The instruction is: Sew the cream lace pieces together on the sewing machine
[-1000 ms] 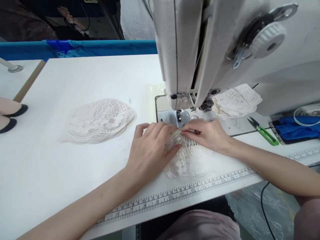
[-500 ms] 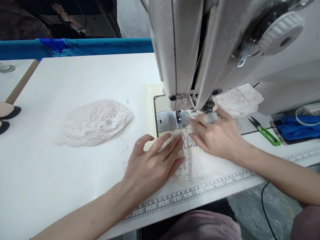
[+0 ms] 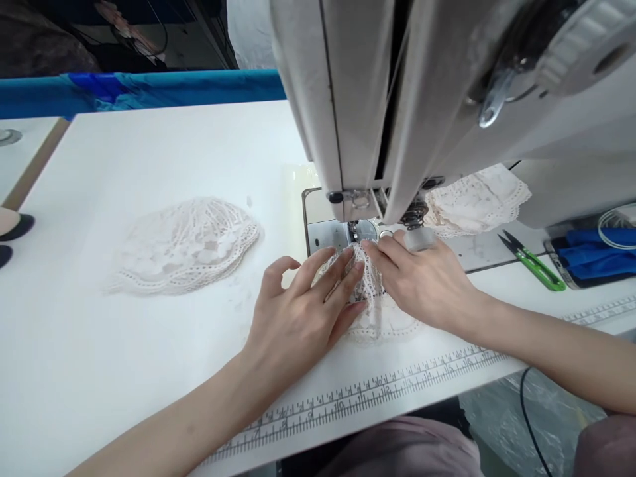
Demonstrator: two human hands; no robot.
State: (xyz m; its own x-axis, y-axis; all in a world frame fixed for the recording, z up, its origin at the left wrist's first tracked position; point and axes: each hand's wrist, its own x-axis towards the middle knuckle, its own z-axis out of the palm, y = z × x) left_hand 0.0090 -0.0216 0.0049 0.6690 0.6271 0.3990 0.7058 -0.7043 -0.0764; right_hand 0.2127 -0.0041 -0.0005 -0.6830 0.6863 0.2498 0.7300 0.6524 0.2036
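A piece of white lace fabric [image 3: 382, 323] lies gathered in front of the sewing machine's needle area, its upper end close to the presser foot [image 3: 353, 230]. My left hand [image 3: 303, 311] rests on its left side with fingers stretched out and slightly apart, the fingertips touching the lace. On the right side, my right hand [image 3: 422, 275] has its fingers bent together on the lace edge near the foot; its thumb is mostly hidden. A white band [image 3: 419, 238] wraps one finger of that hand. Both hands cover part of the fabric.
The sewing machine head [image 3: 358, 99] stands over the work. Stacked lace pieces [image 3: 183, 245] lie to the left, and more lace [image 3: 481, 199] lies behind my right hand. Green thread snips [image 3: 534, 262] and a phone under blue cloth [image 3: 596, 255] are at right. A printed ruler [image 3: 348, 404] runs along the front edge.
The lace has moved forward toward the presser foot, with both hands following it. My right fingers have come closer to my left fingertips. The camera view has shifted slightly.
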